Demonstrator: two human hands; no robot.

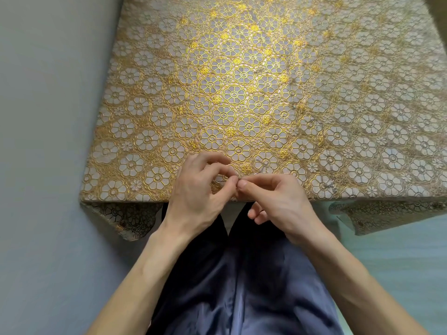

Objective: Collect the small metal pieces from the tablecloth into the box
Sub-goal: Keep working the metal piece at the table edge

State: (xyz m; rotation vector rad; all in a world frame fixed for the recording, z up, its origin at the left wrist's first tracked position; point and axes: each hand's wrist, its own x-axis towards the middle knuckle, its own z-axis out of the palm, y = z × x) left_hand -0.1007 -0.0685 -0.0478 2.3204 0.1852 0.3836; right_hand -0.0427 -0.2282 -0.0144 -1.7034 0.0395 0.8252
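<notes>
Gold-and-white floral embossed tablecloth (242,68) covers the table, and the small silvery metal pieces (263,163) lie scattered over its near right part: one cluster just beyond the hands, another (331,186) near the front edge further right, and fainter glints further away. The left hand (198,189) and the right hand (280,199) meet at the table's near edge. Each has its thumb and forefinger drawn into a narrow pinch, and the tips touch one another. Whether a piece sits between them cannot be told, as it would be too small to see. No box is in view, so anything picked up would probably have to be carried some way. The chief risk lies in where the pinch is. It sits right over the table edge, so a piece that slips would likely drop onto the dark blue satin trousers (242,286) or the grey floor (48,165) and be hard to find. A second risk is oversight, since the shiny raised pattern hides thin metal well and the far glints could easily be missed. Passing a tiny piece between two pinches also invites fumbling.
</notes>
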